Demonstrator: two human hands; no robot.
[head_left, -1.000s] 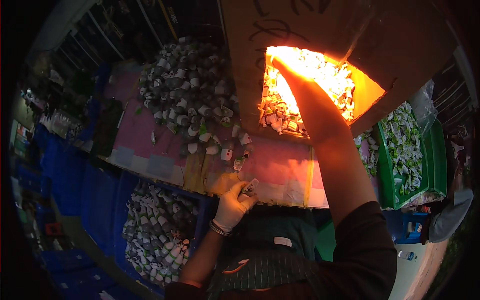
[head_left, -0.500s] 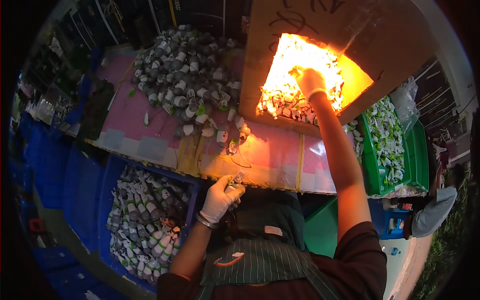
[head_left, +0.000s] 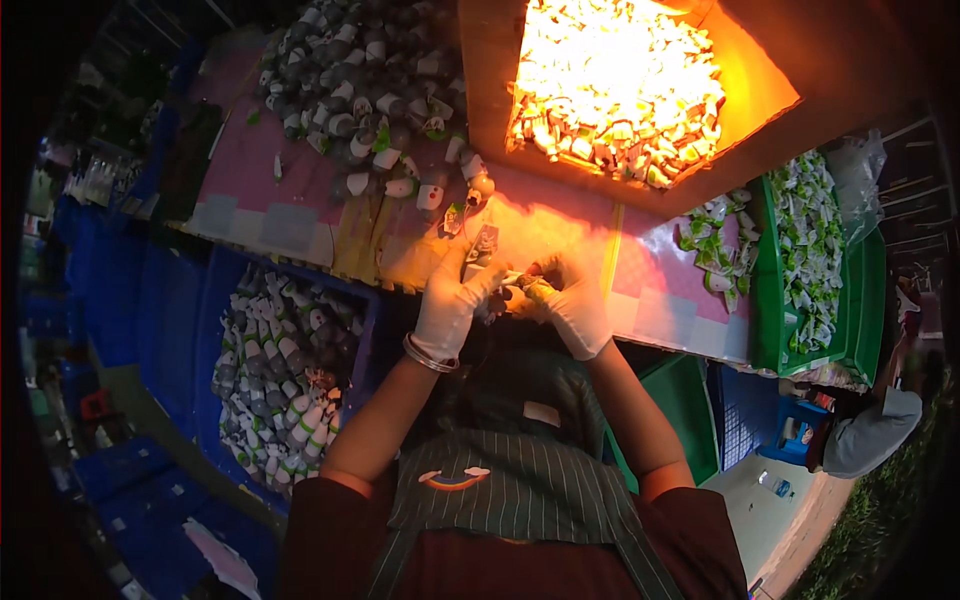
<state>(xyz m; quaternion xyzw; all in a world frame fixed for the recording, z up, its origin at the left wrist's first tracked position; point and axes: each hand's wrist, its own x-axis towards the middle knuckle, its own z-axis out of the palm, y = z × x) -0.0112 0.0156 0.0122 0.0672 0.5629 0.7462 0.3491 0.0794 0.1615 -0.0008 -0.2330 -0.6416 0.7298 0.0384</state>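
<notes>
two gloved hands meet over the counter [head_left: 650, 290] edge. the left hand [head_left: 447, 312] and right hand [head_left: 575, 312] are both closed around one small white part [head_left: 512, 290].

Single head-worn fisheye view, looking steeply down from close above, tabletop [head_left: 640, 285] across the upper frame, person's own forearms entering from the lower edge, straight edges bending toward the rim
</notes>
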